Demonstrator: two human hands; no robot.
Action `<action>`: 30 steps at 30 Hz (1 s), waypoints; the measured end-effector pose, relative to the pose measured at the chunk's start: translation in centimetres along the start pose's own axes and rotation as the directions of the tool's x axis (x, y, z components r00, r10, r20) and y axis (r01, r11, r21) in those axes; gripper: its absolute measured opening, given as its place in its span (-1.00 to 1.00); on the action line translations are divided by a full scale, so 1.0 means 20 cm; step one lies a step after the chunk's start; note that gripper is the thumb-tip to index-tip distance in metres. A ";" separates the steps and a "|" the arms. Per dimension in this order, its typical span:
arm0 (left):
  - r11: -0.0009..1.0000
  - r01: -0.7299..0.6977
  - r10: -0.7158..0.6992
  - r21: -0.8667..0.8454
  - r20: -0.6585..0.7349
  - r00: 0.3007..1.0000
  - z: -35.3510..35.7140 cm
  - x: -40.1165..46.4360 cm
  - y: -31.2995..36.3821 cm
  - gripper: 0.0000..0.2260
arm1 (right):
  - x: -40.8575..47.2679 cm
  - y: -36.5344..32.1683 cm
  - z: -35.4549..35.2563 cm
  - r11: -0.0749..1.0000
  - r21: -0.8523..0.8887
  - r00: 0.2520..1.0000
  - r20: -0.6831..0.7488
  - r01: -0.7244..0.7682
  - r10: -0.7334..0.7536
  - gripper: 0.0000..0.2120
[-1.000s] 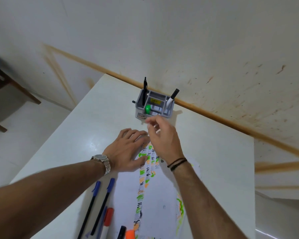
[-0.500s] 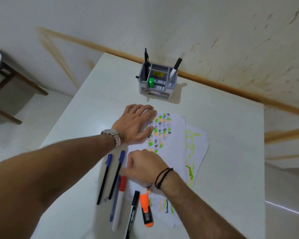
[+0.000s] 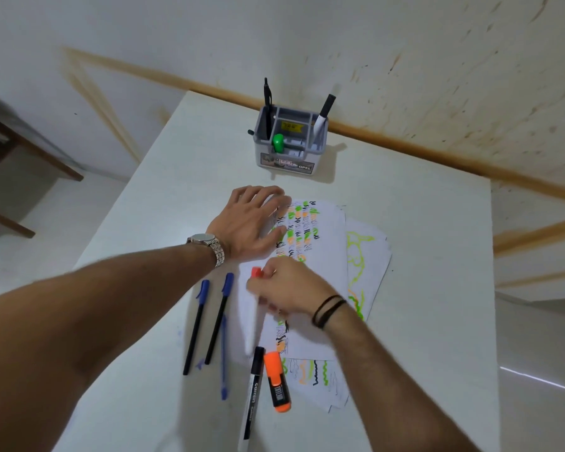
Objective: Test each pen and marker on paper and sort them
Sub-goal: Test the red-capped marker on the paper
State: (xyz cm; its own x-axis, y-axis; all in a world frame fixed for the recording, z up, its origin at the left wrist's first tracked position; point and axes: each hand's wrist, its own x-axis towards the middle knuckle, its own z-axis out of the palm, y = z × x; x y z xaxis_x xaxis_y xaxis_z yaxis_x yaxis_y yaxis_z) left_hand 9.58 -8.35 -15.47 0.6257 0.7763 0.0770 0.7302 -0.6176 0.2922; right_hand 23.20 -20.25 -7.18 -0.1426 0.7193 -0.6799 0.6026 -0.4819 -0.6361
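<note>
The white table (image 3: 421, 288) fills most of the view, its far edge against a stained wall. At the centre lies a stack of paper sheets (image 3: 327, 256), the top one marked with rows of green, orange and black test strokes. At 12 o'clock from the sheets, near the far edge, stands a grey organiser (image 3: 287, 164) holding a black pen (image 3: 267, 102) upright in its left compartment, a black-capped marker (image 3: 323, 115) leaning in the right one, and a green highlighter (image 3: 278, 142) at the front.

The left hand (image 3: 252, 223) lies flat with fingers spread, pressing the top-left part of the paper. The right hand (image 3: 284, 288), at 6 o'clock from it, has its fingers curled round a white marker with a red cap (image 3: 256, 273); the marker is blurred, cap pointing to 12 o'clock.

At 9 o'clock from the right hand lie two black pens with blue caps (image 3: 198, 324), side by side, with a blue pen (image 3: 223, 360) just beside them. At 6 o'clock lie a white marker with a black cap (image 3: 253, 386) and an orange highlighter (image 3: 276, 381), the latter resting on the lowest sheet
</note>
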 end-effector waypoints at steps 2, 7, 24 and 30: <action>1.000 -0.006 0.006 0.017 0.021 1.000 0.00 0.00 -0.01 -0.51 | 0.01 0.00 -0.15 0.928 0.369 0.997 -0.069 0.051 -0.028 -0.90; 1.000 0.005 -0.004 0.028 -0.029 1.000 0.00 0.00 0.01 -0.55 | 0.02 0.07 -0.40 0.433 0.830 0.926 -0.375 0.352 -0.034 -0.91; 0.999 0.029 -0.029 0.017 0.013 0.999 -0.01 0.01 0.01 -0.51 | 0.36 0.14 -0.14 0.802 0.479 0.873 -0.478 0.356 -0.102 -0.84; 0.999 0.035 -0.035 0.027 0.002 0.999 -0.01 0.00 0.02 -0.52 | 0.39 0.10 -0.12 0.921 0.277 0.815 -0.575 0.275 -0.071 -0.72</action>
State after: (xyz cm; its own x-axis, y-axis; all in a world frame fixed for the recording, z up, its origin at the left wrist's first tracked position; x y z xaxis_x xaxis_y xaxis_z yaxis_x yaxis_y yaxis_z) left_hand 9.81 -8.49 -15.17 0.6000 0.7974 0.0649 0.7590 -0.5930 0.2687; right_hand 25.19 -14.45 -12.88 0.2922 0.9082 -0.2996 0.2984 -0.3843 -0.8737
